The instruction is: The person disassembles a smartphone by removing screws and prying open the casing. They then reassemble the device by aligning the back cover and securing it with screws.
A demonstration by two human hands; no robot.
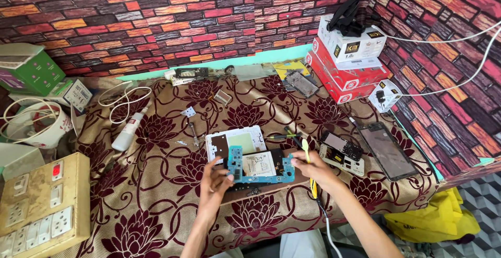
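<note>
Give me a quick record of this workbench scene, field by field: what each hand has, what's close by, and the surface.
left hand: grips the left end of a blue circuit board
right hand: grips the board's right end, also holds a yellow-handled tool
under the board: white phone frame
right of hands: opened phone, dark screen panel
left edge: switchboard
surface: flowered brown cloth

Red and white boxes back right, dark screen right
</note>
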